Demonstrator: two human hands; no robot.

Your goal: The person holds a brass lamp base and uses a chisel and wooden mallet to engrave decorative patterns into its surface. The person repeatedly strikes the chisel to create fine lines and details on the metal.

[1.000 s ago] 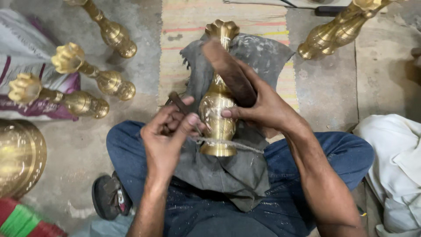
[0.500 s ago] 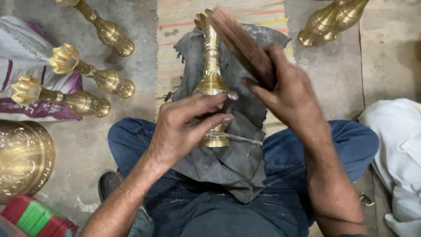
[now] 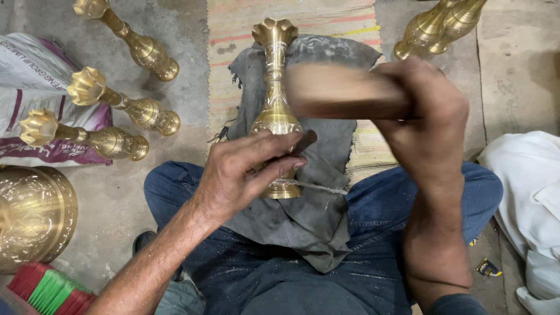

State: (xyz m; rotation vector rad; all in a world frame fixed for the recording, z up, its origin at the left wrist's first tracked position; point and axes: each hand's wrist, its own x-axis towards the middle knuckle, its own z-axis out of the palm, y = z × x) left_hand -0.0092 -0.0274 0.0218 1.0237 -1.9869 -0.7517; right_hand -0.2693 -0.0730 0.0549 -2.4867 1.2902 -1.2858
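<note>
Holding the brass vase (image 3: 275, 111) steady on the grey cloth (image 3: 303, 216) over your lap, keep your left hand (image 3: 245, 175) pinching the small dark punch (image 3: 306, 140) firmly against its belly. Your right hand (image 3: 431, 122), raised and motion-blurred, has its fingers wrapped around a wooden mallet (image 3: 344, 93); strike squarely onto the punch.

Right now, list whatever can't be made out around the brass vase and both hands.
- Wooden tool in the right hand: motion blur smears its shape and working end, head view.
- Small dark tool tip at the left hand: the fingers cover the rest.
- Brass vase: lower body hidden behind the left hand.
- Two brass pieces top right: cut off by the frame edge.
- Large brass vessel: cut off by the left edge.
</note>
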